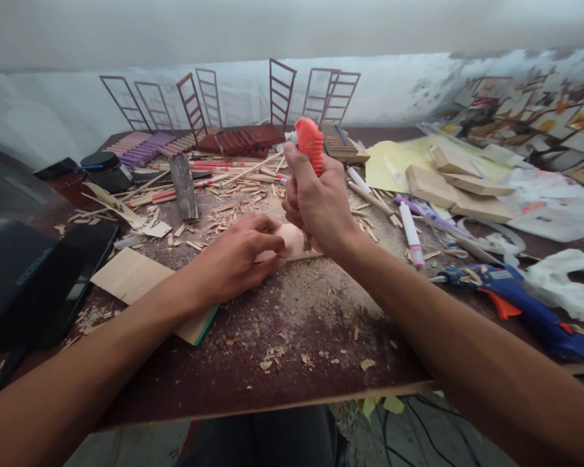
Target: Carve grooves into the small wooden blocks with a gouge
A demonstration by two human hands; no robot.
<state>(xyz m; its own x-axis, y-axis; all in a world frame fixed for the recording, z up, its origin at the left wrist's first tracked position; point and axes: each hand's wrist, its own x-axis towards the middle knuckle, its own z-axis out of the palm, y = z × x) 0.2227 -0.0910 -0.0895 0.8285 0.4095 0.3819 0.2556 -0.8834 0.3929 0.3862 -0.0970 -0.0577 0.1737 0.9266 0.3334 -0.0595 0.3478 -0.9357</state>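
My right hand (316, 201) is wrapped around an orange-handled utility knife (310, 144), held upright with its ribbed grip above the fist. Its lower end points down at the work and is mostly hidden behind my fingers. My left hand (246, 253) pinches a pale, rounded wood piece (291, 239) against the table, just left of the knife's lower end. A thin wood strip (309, 256) lies under that spot. Beneath my left forearm rests a flat wooden board (131, 272) with a green edge.
Shavings and sawdust (316, 298) cover the dark table. Small ladder-like frames (282, 94) lean on the back wall. To the right lie a blue glue gun (525, 298), a white marker (411, 233) and wood blocks (438, 188). A black phone (63, 279) and a dark jar (106, 170) are left.
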